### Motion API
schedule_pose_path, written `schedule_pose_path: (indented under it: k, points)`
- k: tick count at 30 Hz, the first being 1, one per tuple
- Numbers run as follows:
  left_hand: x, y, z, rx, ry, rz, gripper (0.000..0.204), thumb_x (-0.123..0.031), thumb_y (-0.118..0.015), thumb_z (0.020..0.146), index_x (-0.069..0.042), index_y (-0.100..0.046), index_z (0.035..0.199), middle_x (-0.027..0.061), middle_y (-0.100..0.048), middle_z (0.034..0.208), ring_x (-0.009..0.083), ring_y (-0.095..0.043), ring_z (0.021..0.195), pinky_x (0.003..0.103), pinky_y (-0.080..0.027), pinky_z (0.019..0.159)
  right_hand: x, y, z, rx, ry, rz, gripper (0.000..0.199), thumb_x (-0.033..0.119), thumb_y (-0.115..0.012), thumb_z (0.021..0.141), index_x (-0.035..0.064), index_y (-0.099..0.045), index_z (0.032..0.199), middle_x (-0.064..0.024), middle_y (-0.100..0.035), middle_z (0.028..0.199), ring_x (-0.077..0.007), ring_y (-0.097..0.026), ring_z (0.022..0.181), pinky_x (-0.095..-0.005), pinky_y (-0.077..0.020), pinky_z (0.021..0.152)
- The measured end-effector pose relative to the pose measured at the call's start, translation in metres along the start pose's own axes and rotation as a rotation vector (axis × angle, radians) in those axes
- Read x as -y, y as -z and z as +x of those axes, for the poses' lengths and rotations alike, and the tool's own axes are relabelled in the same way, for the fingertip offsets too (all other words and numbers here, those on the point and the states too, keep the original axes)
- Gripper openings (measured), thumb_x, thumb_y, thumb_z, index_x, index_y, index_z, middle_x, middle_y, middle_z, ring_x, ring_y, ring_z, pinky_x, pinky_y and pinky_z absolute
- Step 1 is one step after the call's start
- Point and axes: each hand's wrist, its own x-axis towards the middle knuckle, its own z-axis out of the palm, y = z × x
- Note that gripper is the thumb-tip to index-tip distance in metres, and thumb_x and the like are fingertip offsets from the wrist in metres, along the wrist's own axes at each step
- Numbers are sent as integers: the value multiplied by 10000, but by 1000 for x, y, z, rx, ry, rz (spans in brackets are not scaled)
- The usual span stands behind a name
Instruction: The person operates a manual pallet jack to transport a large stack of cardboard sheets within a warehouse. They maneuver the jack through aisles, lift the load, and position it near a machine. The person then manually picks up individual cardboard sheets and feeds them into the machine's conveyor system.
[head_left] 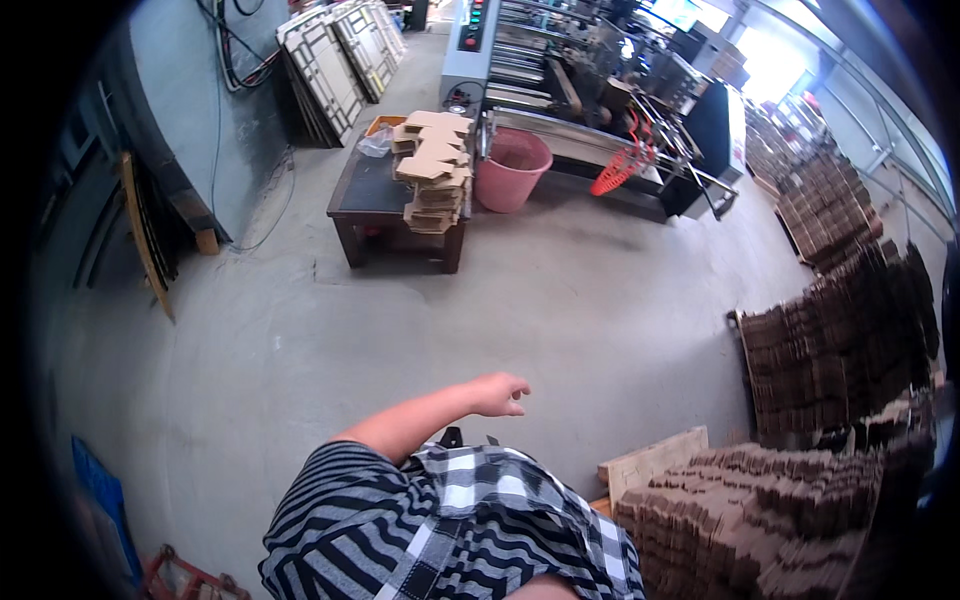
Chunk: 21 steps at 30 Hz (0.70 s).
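Observation:
My left hand (pixel 500 394) reaches across in front of my body, above the grey floor. Its fingers are loosely bent with a gap between them, and nothing is held. Only a bit of bare skin of my right arm (pixel 545 588) shows at the lower edge; my right hand is out of sight. Farther ahead, a pile of flat cardboard blanks (pixel 432 170) lies on a low dark table (pixel 365 198), well away from my hand.
A pink bucket (pixel 510 170) stands between the table and a large machine (pixel 590 130) with a red coiled hose (pixel 620 172). Stacked cardboard (pixel 740 520) on pallets lines the right side. Framed panels (pixel 325 75) lean against the left wall. A red metal frame (pixel 185 575) sits lower left.

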Motion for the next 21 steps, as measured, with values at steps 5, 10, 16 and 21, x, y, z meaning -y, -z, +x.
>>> schedule_pose_path:
  k: [5, 10, 16, 21]
  points:
    - [71, 66, 24, -343, 129, -78, 394, -265, -697, 784, -40, -607, 1095, 135, -650, 1004, 266, -624, 917, 359, -503, 816, 29, -50, 116, 199, -31, -230, 183, 218, -645, 740, 36, -646, 754, -104, -617, 644, -186, -597, 630, -332, -479, 608]
    - [159, 142, 71, -838, 446, -426, 338, -231, -694, 792, -5, -627, 1034, 92, -661, 923, 156, -611, 853, 293, -500, 766, 67, -101, 276, 385, 91, -497, 172, 194, -641, 725, 23, -655, 731, -113, -619, 614, -192, -606, 601, -328, -480, 580]
    - [228, 200, 103, -1263, 709, -739, 376, -280, -702, 795, -5, -626, 1040, 70, -646, 920, 144, -587, 832, 287, -480, 748, 290, -214, 441, 541, 381, -597, 265, 240, -655, 723, -4, -683, 821, -130, -641, 633, -244, -645, 622, -345, -510, 613]
    - [261, 245, 141, -1398, 791, -965, 409, -319, -663, 834, -24, -579, 1105, 57, -614, 943, 146, -562, 831, 283, -462, 711, 529, -371, 469, 552, 915, -438, 332, 176, -651, 764, -40, -645, 1015, -107, -675, 765, -157, -639, 654, -279, -507, 611]
